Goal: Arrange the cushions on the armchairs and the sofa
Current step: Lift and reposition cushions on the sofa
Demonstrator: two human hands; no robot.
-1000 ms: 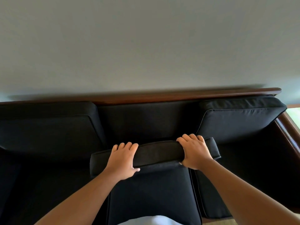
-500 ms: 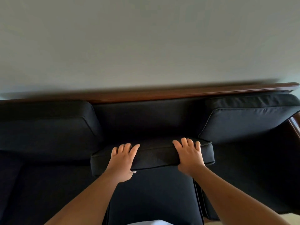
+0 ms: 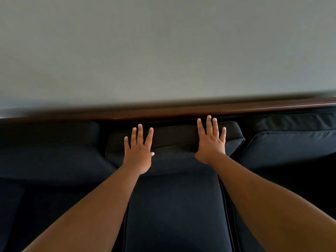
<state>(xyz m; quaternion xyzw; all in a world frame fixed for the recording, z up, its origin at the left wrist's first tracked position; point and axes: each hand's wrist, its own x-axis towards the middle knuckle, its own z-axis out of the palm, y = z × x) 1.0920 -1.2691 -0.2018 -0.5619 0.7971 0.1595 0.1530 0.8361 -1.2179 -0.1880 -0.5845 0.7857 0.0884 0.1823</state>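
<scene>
A dark navy back cushion [image 3: 174, 142] leans against the sofa's back in the middle slot, between a left back cushion [image 3: 49, 150] and a right back cushion [image 3: 291, 142]. My left hand [image 3: 139, 151] lies flat on its left part, fingers spread. My right hand [image 3: 211, 140] presses flat on its upper right part, fingertips at the cushion's top edge. Neither hand grips anything. Below the cushion lies the middle seat cushion [image 3: 174, 211].
A dark wooden rail [image 3: 218, 108] runs along the top of the sofa's back, with a plain grey wall [image 3: 163, 48] behind it. Seat cushions lie to the left [image 3: 45, 202] and right [image 3: 318, 188] of the middle one.
Both hands pushed the middle back cushion from the seat's front up and back against the sofa's back. The fingers went from curled over its edge to flat and spread.
</scene>
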